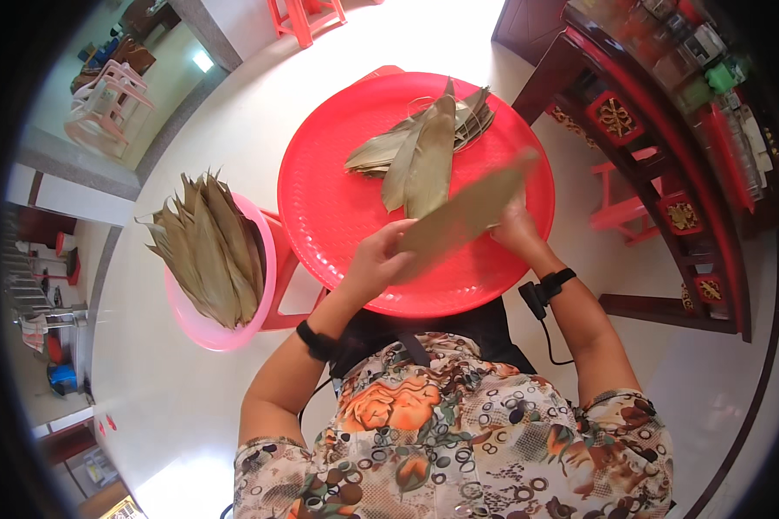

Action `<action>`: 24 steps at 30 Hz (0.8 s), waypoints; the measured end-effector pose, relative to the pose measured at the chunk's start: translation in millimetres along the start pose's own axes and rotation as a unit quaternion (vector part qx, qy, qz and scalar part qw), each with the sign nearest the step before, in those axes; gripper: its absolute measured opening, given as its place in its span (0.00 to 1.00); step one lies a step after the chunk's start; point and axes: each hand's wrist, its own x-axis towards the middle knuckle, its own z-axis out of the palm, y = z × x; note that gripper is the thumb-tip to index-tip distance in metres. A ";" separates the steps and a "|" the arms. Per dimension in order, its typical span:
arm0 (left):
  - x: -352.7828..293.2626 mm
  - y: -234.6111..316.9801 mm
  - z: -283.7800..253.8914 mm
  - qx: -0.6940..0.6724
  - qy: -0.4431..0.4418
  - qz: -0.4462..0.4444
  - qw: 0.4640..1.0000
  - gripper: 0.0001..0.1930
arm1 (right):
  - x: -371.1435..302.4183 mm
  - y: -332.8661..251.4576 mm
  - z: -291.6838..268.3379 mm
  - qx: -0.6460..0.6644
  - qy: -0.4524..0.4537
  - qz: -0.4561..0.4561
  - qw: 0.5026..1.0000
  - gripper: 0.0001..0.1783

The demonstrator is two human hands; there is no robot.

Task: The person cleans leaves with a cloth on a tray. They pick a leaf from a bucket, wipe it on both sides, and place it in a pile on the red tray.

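Note:
A long dried bamboo leaf (466, 214), blurred by motion, slants above a round red tray. My left hand (377, 259) is closed on its lower left end, thumb and fingers pinching it. At the other end my right hand (516, 223) grips the leaf near its tip; the leaf partly hides those fingers. Beneath and beyond, more leaves lie on the red tray (329, 173): one broad leaf (433, 151) rests across a flat bundle (376, 151), which has a thin tie at its right end.
To the left, a pink basin (264, 303) holds a thick stack of upright leaves (208, 251). It rests by a red stool (290, 281). A dark carved wooden cabinet (658, 173) stands at the right, with another red stool (623, 203) beside it. Farther off is a pink chair (112, 104).

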 end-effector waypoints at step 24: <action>-32.0 -33.0 -15.1 0.531 -0.131 0.030 0.836 0.33 | -2.5 -174.8 -32.7 -0.130 -0.061 -0.230 0.963 0.20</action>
